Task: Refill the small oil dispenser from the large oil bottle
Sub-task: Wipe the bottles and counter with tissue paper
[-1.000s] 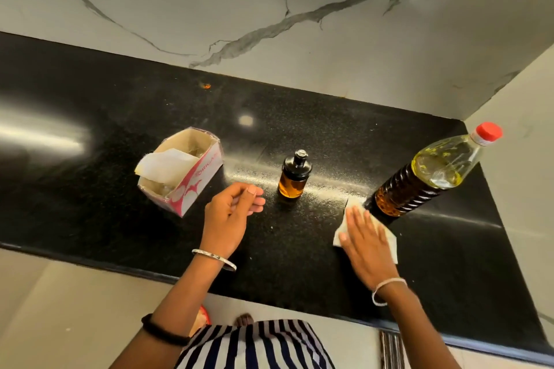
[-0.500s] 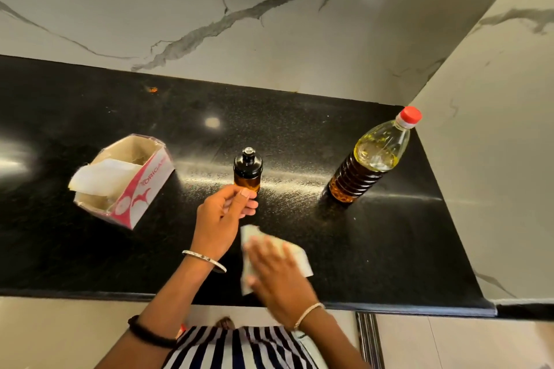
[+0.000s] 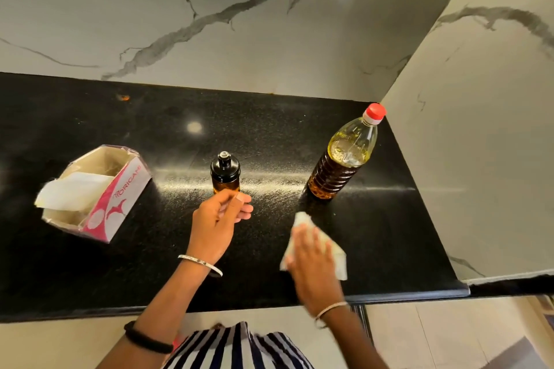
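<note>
Three containers I log on the black counter (image 3: 299,135). Small oil dispenser (image 3: 225,172), centre: upright, black cap on, amber oil in the base. Large oil bottle (image 3: 341,159), far right by the wall: upright, red cap on, oil up to the shoulder. Tissue box (image 3: 99,193), left: open, one sheet sticking out. Left hand (image 3: 217,220) just near of the dispenser, fingers loosely curled, holding nothing. Right hand (image 3: 311,260) flat, fingers spread, pressing a white tissue (image 3: 335,252) on the counter.
</note>
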